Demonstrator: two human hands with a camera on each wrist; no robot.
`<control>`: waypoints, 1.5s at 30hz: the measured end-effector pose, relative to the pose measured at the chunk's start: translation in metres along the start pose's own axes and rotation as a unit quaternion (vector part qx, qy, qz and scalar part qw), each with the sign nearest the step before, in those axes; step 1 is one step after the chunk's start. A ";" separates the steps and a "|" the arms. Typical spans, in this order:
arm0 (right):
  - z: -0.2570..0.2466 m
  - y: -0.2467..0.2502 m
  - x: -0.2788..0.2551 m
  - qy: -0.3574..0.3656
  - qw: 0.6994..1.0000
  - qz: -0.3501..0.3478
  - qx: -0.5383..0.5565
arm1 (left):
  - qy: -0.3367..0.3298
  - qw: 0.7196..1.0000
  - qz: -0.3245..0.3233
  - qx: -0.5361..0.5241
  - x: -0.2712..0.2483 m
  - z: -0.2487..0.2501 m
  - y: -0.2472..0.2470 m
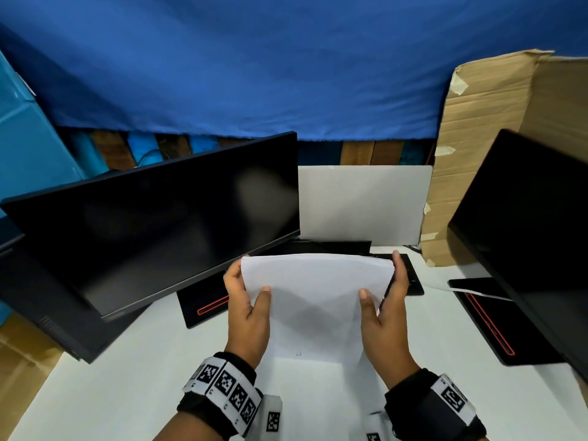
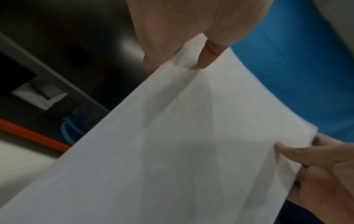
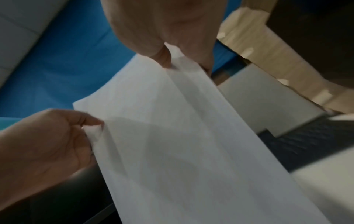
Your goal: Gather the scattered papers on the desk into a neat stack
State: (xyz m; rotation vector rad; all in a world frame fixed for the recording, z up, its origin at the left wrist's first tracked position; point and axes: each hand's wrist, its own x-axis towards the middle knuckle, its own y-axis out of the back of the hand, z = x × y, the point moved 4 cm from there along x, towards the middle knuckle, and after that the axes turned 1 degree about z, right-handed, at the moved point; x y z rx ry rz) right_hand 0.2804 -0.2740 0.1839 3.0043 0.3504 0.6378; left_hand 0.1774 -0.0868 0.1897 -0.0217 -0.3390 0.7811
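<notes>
Left hand [image 1: 246, 308] raised in front of the body, thumb on the near face of the papers [image 1: 315, 300], fingers curled behind the left edge. Right hand [image 1: 386, 316] at the same height, thumb on the near face, fingers wrapped behind the right edge. Both palms turned inward, facing each other. Marker bands on both wrists.

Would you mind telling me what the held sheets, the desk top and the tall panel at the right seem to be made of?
Sheets: thin matte white paper; they bow between the left hand and right hand, and shadows show through.
Desk: smooth, pale and matte, probably laminate; the core cannot be seen.
Panel: brown corrugated cardboard, with fold creases and strips of pale tape.
</notes>
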 end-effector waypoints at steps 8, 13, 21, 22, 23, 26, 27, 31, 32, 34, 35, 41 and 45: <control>0.043 0.000 -0.016 -0.149 0.988 -0.023 -0.016 | 0.129 0.991 -0.038 0.019 -0.018 -0.045 0.004; 0.041 0.003 -0.008 -0.123 0.992 0.010 -0.015 | 0.085 0.995 -0.038 0.021 -0.012 -0.038 0.003; 0.084 0.001 -0.025 -0.206 0.972 -0.043 -0.109 | 0.137 0.969 -0.080 0.188 -0.023 -0.093 0.014; 0.085 0.002 -0.021 -0.209 0.969 -0.045 -0.121 | 0.127 0.965 -0.078 0.215 -0.021 -0.093 0.016; 0.085 0.003 -0.017 -0.210 0.968 -0.046 -0.128 | 0.116 0.962 -0.073 0.235 -0.019 -0.091 0.017; 0.083 0.008 -0.005 -0.219 0.959 -0.071 -0.168 | 0.125 0.949 -0.076 0.280 -0.010 -0.090 0.025; 0.086 0.010 -0.004 -0.226 0.949 -0.091 -0.198 | 0.136 0.937 -0.082 0.310 -0.009 -0.096 0.029; 0.114 0.016 -0.025 -0.279 0.892 -0.178 -0.309 | 0.210 0.876 -0.141 0.411 -0.027 -0.128 0.045; 0.120 0.017 -0.034 -0.289 0.880 -0.190 -0.325 | 0.227 0.862 -0.159 0.424 -0.034 -0.135 0.046; 0.134 0.018 -0.051 -0.313 0.862 -0.204 -0.342 | 0.271 0.834 -0.186 0.444 -0.047 -0.150 0.049; 0.141 0.018 -0.059 -0.329 0.854 -0.207 -0.347 | 0.292 0.823 -0.193 0.449 -0.054 -0.156 0.051; 0.158 0.023 -0.077 -0.383 0.834 -0.203 -0.341 | 0.356 0.809 -0.203 0.421 -0.070 -0.170 0.053; 0.147 0.033 -0.054 -0.351 0.872 -0.149 -0.307 | 0.382 0.837 -0.146 0.363 -0.060 -0.168 0.069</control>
